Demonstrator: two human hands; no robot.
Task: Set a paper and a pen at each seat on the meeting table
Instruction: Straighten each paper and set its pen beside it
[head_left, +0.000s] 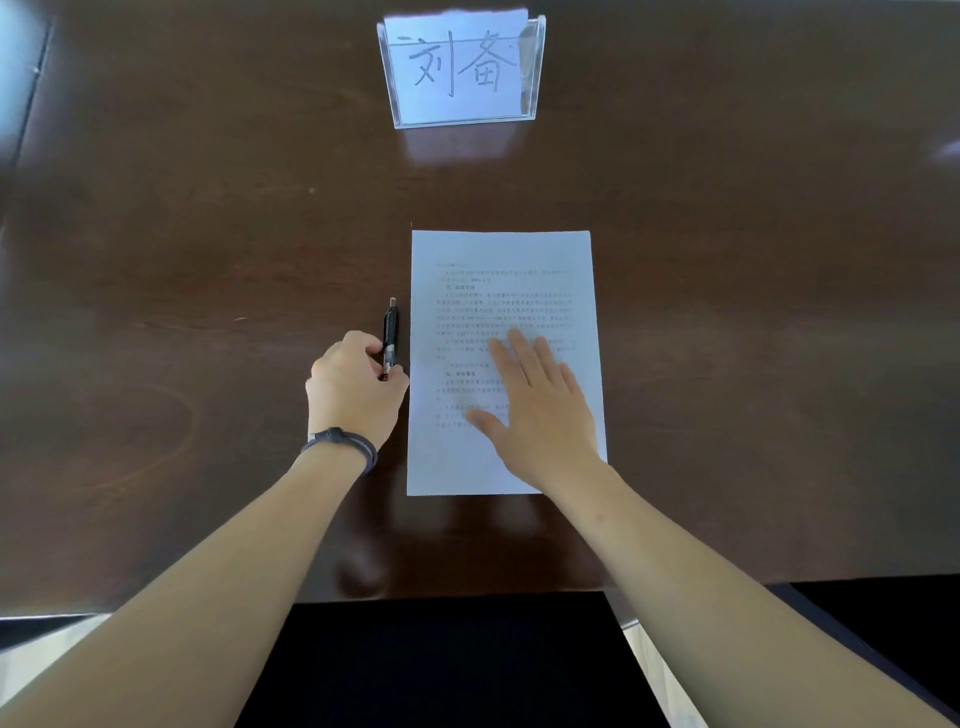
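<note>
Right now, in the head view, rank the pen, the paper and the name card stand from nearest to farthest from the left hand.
1. Pen: gripped in the left hand.
2. Paper: just right of that hand, under the right hand.
3. Name card stand: far across the table.

Light cool, moderate, from far side. Glossy desk (208, 260) shows pale glare at far left corner and far right edge. Reflection streak below name stand (462, 67). Paper (504, 291) bluish-white, print soft, unreadable. Faint forearm reflections near edge. Wide-angle bowing at borders. Near centre very dark.
</note>
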